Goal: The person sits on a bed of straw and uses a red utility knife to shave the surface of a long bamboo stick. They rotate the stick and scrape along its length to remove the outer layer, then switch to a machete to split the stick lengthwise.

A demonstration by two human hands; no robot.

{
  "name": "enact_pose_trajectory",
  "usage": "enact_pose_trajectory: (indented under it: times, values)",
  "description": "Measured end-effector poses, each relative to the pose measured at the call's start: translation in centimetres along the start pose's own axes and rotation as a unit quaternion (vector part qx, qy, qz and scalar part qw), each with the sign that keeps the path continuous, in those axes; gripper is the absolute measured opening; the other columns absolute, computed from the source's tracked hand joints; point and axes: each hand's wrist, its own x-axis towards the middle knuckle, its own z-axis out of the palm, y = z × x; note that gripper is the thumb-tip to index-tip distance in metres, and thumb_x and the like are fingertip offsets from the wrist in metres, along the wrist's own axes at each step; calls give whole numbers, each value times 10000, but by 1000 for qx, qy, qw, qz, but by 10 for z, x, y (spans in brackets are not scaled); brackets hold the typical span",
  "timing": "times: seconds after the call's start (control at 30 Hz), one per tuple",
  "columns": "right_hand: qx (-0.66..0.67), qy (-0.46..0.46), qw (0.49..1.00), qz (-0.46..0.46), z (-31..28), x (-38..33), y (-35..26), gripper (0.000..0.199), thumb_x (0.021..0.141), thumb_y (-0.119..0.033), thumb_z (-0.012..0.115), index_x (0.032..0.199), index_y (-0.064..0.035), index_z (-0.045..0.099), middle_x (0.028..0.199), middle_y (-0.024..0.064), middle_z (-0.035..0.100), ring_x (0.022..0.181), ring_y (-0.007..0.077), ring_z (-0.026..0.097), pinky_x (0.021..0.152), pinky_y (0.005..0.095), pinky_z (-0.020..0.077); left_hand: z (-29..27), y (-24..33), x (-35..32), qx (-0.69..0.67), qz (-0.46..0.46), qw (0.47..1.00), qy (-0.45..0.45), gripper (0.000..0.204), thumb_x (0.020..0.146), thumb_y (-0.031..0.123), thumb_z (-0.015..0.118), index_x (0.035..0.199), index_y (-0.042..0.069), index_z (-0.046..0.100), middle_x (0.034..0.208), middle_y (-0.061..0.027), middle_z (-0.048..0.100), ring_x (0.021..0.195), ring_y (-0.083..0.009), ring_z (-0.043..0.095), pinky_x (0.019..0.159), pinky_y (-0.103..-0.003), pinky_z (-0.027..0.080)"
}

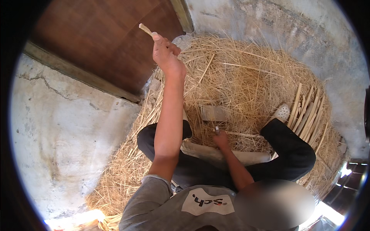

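Observation:
My left arm reaches far forward and to the left. At its end my left hand (166, 56) pinches a short pale stick (145, 29) between thumb and fingers, its tip poking out in front of the brown door. Low between my bent legs, my right hand (221, 140) is closed around a small tool with a metal end (217, 130); its kind is too small to tell. Just beyond that hand, a greyish block (214, 113) lies in the straw. A pale, log-like length (246, 156) runs crosswise in front of my lap.
Loose straw (246, 84) covers the ground around me. Several peeled sticks (308, 111) lie side by side at the right, beside my perforated light shoe (283, 112). A brown door (104, 46) stands at far left, between worn plaster walls (58, 127).

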Motion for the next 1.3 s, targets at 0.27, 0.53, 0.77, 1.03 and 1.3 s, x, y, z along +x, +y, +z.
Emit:
enact_pose_trajectory:
  times: [0.27,0.53,0.77,1.03,1.3]
  values:
    - [145,-62,980,-121,-26,-54,-130,116,737,-92,602,785,7,564,656,161,580,611,294,575,599,409,448,-4,11,-5,-55,-101,985,-131,549,903,623,473,677,127,408,547,40,256,495,-94,210,530,-253,236]
    - [55,-30,995,-72,2,-16,-56,131,755,-86,585,714,16,512,563,129,514,531,223,540,525,378,419,3,15,-15,-57,-112,986,-110,547,913,618,454,676,128,396,538,43,214,493,-104,194,546,-255,241]
    - [88,2,982,-167,-18,-38,-139,161,727,-118,644,816,-7,571,687,171,574,653,295,555,616,406,460,5,12,-18,-76,-114,981,-137,545,902,630,465,670,142,392,534,49,201,497,-97,190,525,-261,224]
    - [39,-45,998,16,-10,-3,-32,188,778,-109,651,911,9,589,688,166,604,559,259,603,531,407,471,12,8,-24,-67,-111,979,-160,559,906,643,436,660,145,379,521,58,183,491,-91,176,521,-255,221]
    - [175,-52,977,-106,-25,-46,-133,106,755,-79,614,769,3,549,614,119,551,563,230,551,565,390,443,3,4,-13,-109,-145,953,-243,614,807,747,481,660,165,353,524,75,161,488,-83,158,529,-255,217]
